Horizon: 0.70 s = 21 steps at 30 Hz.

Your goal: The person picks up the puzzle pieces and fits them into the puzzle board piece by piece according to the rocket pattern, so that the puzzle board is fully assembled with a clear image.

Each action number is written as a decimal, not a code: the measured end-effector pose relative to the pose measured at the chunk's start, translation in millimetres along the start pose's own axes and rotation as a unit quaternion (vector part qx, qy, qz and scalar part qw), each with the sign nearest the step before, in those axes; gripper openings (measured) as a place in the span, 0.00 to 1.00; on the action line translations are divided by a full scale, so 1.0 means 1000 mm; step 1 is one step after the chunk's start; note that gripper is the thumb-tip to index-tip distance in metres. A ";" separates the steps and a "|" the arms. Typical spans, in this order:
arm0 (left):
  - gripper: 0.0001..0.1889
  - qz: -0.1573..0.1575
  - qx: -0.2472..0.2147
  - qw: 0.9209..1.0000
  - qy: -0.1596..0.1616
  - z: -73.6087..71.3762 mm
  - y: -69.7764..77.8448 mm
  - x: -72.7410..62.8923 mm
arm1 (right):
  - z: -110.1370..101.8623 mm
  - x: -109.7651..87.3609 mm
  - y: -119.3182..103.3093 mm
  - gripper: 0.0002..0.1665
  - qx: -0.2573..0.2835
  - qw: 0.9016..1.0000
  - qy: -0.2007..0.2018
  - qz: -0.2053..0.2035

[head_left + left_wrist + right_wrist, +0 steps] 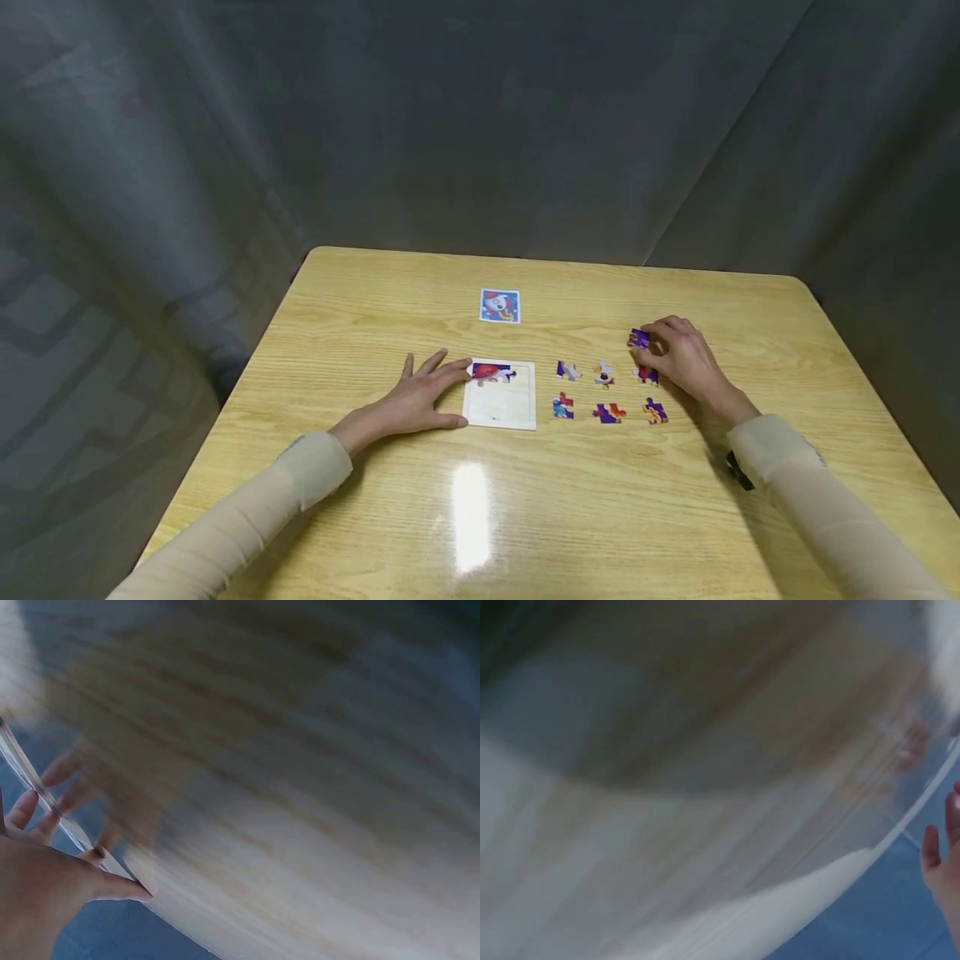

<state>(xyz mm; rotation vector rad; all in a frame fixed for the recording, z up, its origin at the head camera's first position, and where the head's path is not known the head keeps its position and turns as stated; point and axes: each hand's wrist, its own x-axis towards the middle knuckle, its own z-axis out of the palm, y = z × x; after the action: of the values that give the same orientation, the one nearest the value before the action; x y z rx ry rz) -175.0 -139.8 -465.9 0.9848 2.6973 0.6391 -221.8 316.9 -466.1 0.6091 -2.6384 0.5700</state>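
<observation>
In the head view a white square puzzle tray (498,408) lies on the table, with joined pieces showing a red and white picture (492,372) along its upper left. My left hand (412,402) rests at the tray's left side, fingers spread and fairly straight, thumb by the lower left corner. The left wrist view shows the same hand (45,877) touching the tray's edge (71,829). On the right, my right hand (684,354) pinches a purple puzzle piece (638,338) between thumb and fingers. Only part of that hand (949,859) enters the right wrist view, its piece out of sight.
Loose puzzle pieces lie in two rows right of the tray, among them a white one (603,374), a purple and orange one (609,413) and a red and blue one (563,406). A small picture card (499,306) lies behind the tray. Grey curtains (480,125) surround the wooden table (375,500).
</observation>
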 end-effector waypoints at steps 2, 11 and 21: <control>0.36 0.000 -0.001 1.000 0.001 0.000 0.000 0.000 | 0.002 0.003 -0.008 0.22 0.015 1.000 0.001 0.001; 0.37 -0.002 0.003 1.000 0.000 -0.002 -0.001 -0.001 | 0.015 0.015 -0.058 0.21 0.077 0.997 -0.027 0.010; 0.37 0.000 0.004 1.000 0.001 -0.001 -0.002 -0.001 | 0.031 0.018 -0.100 0.19 0.115 0.992 -0.054 -0.001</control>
<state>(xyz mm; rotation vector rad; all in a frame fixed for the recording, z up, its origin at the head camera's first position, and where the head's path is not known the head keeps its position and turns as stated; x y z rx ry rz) -175.8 -142.2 -466.3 0.9856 2.7037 0.6311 -197.2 214.5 -454.5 0.7278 -2.6925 0.8722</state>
